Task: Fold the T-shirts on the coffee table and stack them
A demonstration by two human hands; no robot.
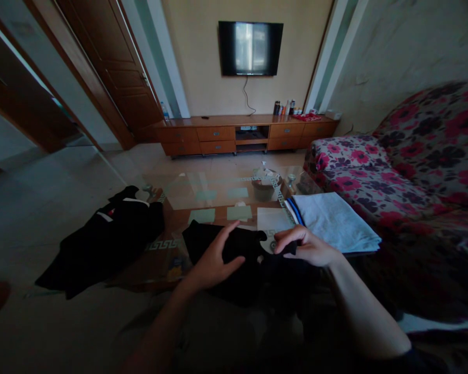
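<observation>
A black garment lies on the near edge of a glass coffee table. My left hand rests on it with fingers spread, pressing the cloth flat. My right hand has its fingers curled onto the garment's right edge, pinching the black cloth. Just right of my right hand lies a folded white cloth with blue stripes. A second black garment with white trim is spread over the table's left end and hangs off it.
A small round dish with bits in it stands mid-table. A floral sofa runs along the right. A wooden TV cabinet with bottles and a wall TV are at the far wall; wooden doors at left.
</observation>
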